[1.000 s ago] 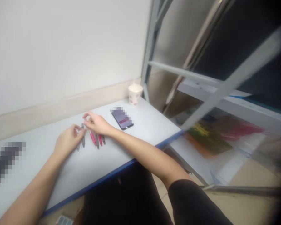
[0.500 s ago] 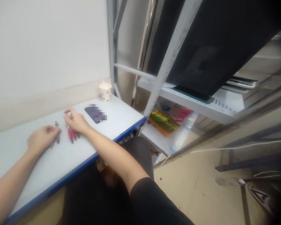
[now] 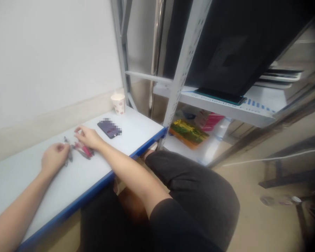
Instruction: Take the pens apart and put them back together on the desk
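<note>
My left hand (image 3: 55, 156) rests on the table with its fingers curled together. The end of a slim pen pokes out from beneath them. Just beside these fingertips lies a grey pen (image 3: 70, 154). My right hand (image 3: 88, 136) hovers over the red pens (image 3: 86, 150), its thumb and forefinger bent with a gap between them. Nothing can be seen between those fingers. The red pens lie close together at a slant, partly covered by the right hand, with a dark tip or two among them.
A dark phone (image 3: 109, 128), partly blurred out, lies beyond my right wrist. A patterned paper cup (image 3: 118, 104) stands at the table's far corner. The white table (image 3: 94, 175) has a blue edge. On the right rises a metal rack (image 3: 182, 66) with an orange-yellow packet (image 3: 189, 133) on its lower shelf.
The red pens have turned to a more slanted lie. My left hand has come closer to them, and my right hand's fingers have spread a little. The view has shifted slightly, and a knee shows more.
</note>
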Motion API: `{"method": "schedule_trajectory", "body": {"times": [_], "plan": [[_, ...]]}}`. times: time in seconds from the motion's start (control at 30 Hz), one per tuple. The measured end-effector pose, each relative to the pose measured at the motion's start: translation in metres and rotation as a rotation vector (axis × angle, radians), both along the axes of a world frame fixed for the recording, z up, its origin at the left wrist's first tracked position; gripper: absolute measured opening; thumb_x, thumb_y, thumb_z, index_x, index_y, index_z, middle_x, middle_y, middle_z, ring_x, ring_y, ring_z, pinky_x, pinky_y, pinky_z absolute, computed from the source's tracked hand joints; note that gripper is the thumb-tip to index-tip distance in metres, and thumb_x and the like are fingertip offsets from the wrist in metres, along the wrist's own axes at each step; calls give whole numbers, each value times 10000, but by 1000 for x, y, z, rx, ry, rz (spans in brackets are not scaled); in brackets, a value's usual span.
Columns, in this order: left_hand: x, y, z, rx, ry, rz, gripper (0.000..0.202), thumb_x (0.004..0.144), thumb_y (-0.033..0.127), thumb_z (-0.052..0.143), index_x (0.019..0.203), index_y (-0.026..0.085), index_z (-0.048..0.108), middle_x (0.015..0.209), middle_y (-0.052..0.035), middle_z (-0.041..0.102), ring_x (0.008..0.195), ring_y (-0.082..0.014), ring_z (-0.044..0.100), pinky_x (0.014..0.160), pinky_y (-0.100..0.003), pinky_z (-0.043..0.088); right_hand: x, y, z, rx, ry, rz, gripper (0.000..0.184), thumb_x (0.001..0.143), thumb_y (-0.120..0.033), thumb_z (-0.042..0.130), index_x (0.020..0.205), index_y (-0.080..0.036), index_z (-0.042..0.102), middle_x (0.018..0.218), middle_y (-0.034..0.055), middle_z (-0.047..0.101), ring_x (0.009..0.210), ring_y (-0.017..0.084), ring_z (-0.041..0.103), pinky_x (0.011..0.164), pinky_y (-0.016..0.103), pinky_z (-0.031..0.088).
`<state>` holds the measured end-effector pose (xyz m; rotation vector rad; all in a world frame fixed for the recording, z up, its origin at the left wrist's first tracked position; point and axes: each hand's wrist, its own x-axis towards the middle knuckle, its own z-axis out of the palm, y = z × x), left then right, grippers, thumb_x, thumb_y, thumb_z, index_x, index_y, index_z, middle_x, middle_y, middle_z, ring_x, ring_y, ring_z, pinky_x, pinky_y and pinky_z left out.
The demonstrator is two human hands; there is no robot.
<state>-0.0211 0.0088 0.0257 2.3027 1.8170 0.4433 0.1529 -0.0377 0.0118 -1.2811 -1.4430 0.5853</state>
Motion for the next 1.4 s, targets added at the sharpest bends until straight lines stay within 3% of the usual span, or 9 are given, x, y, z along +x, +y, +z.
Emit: {"method": "schedule_trajectory", "body": {"times": [0.27, 0.43, 0.57, 0.67, 0.77, 0.9, 1.0, 1.1, 1.4], "plan": [[-2, 1, -5, 49, -62, -121, 329, 848, 506, 490, 681, 247, 607, 680, -64, 696, 729, -278, 648, 606, -302, 393, -6, -3, 2, -10, 46, 7, 69, 998, -245, 661, 1029, -201, 617, 632, -86, 601, 671, 129, 622, 732, 214, 449], [-1, 6, -12, 53, -71, -186, 333, 854, 518, 492, 707, 243, 609, 722, -85, 712, 746, -270, 664, 635, -311, 416, -11, -2, 10, -38, 88, 137, 49, 1008, -213, 629, 980, -202, 590, 618, -89, 604, 643, 116, 630, 713, 207, 459], [0, 8, -15, 38, -58, -184, 328, 843, 520, 507, 690, 246, 602, 739, -97, 721, 755, -284, 673, 638, -322, 410, -14, 20, 27, -117, 81, 292, 88, 1018, -241, 615, 1080, -219, 557, 599, -107, 602, 551, 120, 597, 616, 212, 444], [-5, 8, -12, 59, -52, -135, 304, 838, 504, 506, 711, 246, 605, 796, -114, 740, 800, -303, 683, 641, -327, 388, -20, 44, 35, -114, 26, 330, 71, 1016, -199, 615, 1016, -208, 545, 613, -101, 605, 584, 103, 610, 646, 199, 448], [-14, 9, -8, 57, -46, -61, 272, 791, 484, 548, 661, 249, 591, 714, -109, 718, 736, -307, 669, 611, -329, 353, -24, 56, 31, -89, 33, 300, 62, 1006, -183, 616, 977, -197, 562, 621, -87, 604, 602, 103, 597, 658, 203, 448], [-25, 9, -8, 44, -78, 3, 281, 766, 461, 564, 588, 245, 575, 624, -99, 686, 687, -283, 657, 609, -324, 366, -20, 54, 22, -56, 89, 293, 197, 1004, -204, 617, 1186, -206, 541, 715, -73, 633, 661, 112, 604, 647, 201, 442], [-28, 3, -14, 54, -122, 13, 293, 797, 465, 531, 645, 232, 622, 646, -85, 708, 707, -262, 668, 617, -310, 384, -17, 49, 24, 21, 187, 263, 101, 1041, -215, 541, 1140, -199, 528, 721, -58, 614, 657, 104, 599, 631, 190, 443], [-29, -5, -19, 60, -163, -5, 291, 794, 447, 514, 652, 222, 632, 646, -78, 715, 681, -246, 662, 613, -305, 398, -19, 44, 28, -11, 156, 250, 22, 1031, -188, 544, 1042, -186, 525, 691, -59, 601, 603, 94, 551, 598, 188, 420], [-36, -14, -27, 84, -290, -69, 278, 796, 421, 526, 616, 225, 604, 593, -48, 671, 639, -219, 624, 628, -302, 403, -35, 37, 21, -42, -44, 325, 89, 984, -164, 621, 996, -190, 536, 604, -89, 588, 566, 106, 537, 625, 207, 412]]}}
